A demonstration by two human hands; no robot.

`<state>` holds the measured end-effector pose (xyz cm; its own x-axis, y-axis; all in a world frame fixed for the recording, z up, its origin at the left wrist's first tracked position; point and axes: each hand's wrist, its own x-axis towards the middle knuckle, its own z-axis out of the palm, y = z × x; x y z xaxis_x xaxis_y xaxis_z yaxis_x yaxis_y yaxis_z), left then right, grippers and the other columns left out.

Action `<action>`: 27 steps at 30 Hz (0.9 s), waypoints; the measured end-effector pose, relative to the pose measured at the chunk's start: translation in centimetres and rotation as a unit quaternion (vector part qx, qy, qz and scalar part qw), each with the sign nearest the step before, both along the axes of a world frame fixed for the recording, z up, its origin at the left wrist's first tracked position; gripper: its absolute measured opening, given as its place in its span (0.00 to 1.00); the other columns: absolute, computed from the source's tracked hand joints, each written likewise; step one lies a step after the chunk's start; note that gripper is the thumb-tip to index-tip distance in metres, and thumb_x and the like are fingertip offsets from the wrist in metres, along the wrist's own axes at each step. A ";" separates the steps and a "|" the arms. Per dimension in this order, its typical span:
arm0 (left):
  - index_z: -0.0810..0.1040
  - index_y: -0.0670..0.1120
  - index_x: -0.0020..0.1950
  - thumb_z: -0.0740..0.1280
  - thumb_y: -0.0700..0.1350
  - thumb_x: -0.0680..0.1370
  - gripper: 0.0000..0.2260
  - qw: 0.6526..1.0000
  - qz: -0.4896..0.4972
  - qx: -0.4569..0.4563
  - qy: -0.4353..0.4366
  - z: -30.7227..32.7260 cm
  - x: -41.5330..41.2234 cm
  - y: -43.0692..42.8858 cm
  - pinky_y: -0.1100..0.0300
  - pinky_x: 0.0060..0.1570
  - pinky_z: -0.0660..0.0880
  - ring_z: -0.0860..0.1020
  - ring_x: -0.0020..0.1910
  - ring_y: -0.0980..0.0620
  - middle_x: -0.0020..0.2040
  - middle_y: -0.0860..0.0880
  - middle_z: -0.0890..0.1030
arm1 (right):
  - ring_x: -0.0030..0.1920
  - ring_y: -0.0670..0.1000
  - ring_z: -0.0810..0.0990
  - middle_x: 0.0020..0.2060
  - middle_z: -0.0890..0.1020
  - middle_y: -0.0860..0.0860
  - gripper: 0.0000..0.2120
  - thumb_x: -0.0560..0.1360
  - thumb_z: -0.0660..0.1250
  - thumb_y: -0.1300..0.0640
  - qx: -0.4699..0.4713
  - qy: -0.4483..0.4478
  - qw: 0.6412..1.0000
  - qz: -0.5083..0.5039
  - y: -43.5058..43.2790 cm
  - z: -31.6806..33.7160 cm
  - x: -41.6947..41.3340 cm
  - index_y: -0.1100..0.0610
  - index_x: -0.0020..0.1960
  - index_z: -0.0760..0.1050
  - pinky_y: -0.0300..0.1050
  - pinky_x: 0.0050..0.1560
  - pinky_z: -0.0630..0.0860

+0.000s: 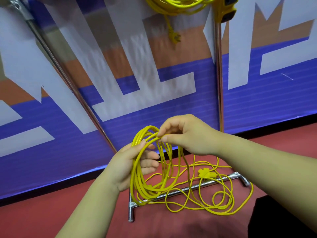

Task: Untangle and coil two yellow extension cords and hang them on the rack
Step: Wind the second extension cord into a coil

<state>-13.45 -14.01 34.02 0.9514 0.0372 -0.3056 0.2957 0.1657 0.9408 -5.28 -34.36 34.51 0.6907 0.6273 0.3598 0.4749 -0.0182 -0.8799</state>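
Note:
My left hand (132, 166) holds a coil of yellow extension cord (137, 177) with several loops hanging from its fingers. My right hand (185, 134) pinches a strand at the top of that coil. The rest of this cord lies in loose tangled loops (221, 201) on the red floor, with its yellow socket block (206, 173) among them. A second yellow cord (173, 6) hangs coiled at the top of the rack, its plug (175, 37) dangling and its socket strip (226, 10) beside the rack's right pole (218, 79).
The chrome rack's base bar (188, 188) and foot (131, 212) lie on the red floor under the loose cord. A slanted chrome pole (72, 83) runs at the left. A blue, white and orange banner wall (257, 103) stands right behind the rack.

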 end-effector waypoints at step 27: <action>0.75 0.44 0.39 0.81 0.52 0.67 0.17 0.987 -0.137 -0.086 -0.003 1.1 -0.3 1.9 0.67 0.18 0.62 0.61 0.17 0.60 0.25 0.52 0.63 | 0.35 0.47 0.80 0.35 0.83 0.48 0.06 0.74 0.75 0.59 -0.031 0.005 0.997 -0.064 -0.5 -1.1 1.9 0.55 0.48 0.78 0.46 0.39 0.77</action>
